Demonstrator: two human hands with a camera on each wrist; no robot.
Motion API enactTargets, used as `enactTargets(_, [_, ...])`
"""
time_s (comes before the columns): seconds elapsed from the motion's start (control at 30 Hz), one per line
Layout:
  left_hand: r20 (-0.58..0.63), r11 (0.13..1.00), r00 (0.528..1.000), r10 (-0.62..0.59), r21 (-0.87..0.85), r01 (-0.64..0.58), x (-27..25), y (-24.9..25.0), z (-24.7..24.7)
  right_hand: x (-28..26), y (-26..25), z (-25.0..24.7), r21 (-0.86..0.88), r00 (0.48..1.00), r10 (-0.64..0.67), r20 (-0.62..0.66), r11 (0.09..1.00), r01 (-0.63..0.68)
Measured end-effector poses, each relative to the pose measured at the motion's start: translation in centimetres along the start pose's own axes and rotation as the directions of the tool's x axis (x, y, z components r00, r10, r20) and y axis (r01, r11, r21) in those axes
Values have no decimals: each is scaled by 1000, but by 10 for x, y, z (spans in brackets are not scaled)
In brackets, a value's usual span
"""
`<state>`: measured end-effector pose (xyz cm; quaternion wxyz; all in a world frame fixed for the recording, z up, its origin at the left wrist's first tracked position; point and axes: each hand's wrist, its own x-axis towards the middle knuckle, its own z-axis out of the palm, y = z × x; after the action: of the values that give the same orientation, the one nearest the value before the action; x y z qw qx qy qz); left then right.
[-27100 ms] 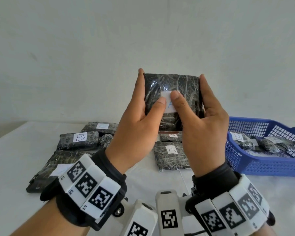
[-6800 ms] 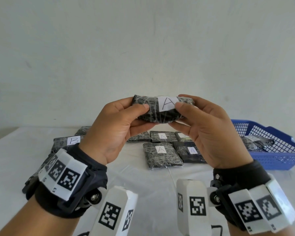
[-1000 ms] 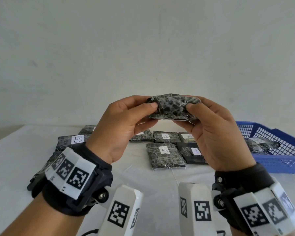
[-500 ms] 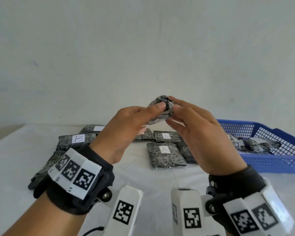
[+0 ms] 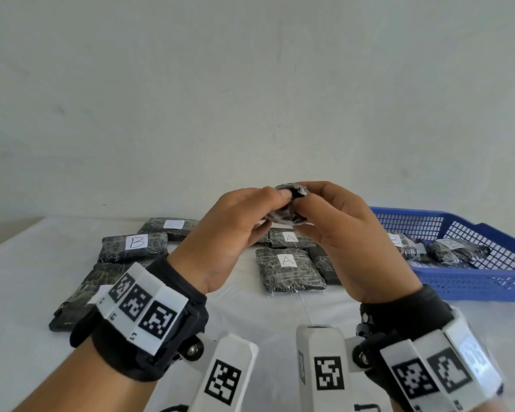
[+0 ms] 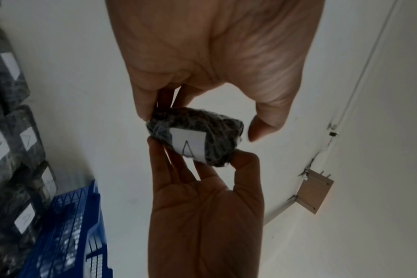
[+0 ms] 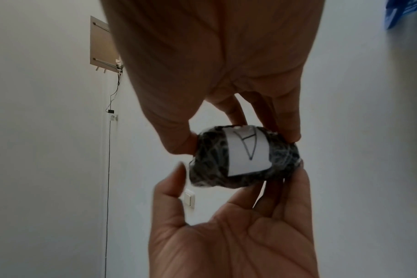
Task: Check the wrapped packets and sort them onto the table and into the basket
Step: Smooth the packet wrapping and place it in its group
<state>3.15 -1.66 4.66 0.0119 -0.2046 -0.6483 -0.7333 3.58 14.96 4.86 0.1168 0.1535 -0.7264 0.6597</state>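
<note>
A-labelled packet (image 5: 289, 203) turned end-on since 1 s ago, label now facing away | left hand (image 5: 235, 230) + right hand (image 5: 339, 230) both pinching it, raised above worktop (image 5: 250, 316) | check nearly done, likely joins A packets (image 5: 289, 269), not basket (image 5: 488, 281)

Plain white wall (image 5: 250, 99), wall switch (image 7: 189, 200)

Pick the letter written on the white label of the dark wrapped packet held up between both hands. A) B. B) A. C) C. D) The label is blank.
B: both wrist views show a handwritten A on the white label of the dark plastic-wrapped packet pinched between the left hand and right hand.
</note>
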Motion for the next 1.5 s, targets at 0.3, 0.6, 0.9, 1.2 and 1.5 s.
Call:
enactTargets(0.3, [-60, 999, 998, 16, 31, -14, 1, -1, -1, 1, 1, 0, 14, 999, -37, 0, 999, 37])
enactTargets(0.6, [-29, 998, 999, 21, -57, -22, 2, -1, -2, 3, 6, -5, 77, 995, -93, 47, 993, 89])
enactTargets(0.9, [-149, 996, 988, -39, -81, 27, 8, -3, -13, 2, 5, -9, 89, 984, -15, 176, 996, 0])
enactTargets(1.2, [-7, 902, 971, 239, 371, -220, 2, -4, -5, -3, -5, -3, 159, 986, 157, 61, 973, -165])
enactTargets(1.5, [-16, 991, 998, -58, 117, 59, 4, -3, -4, -4, -5, -2, 153, 987, 112, 118, 980, -129])
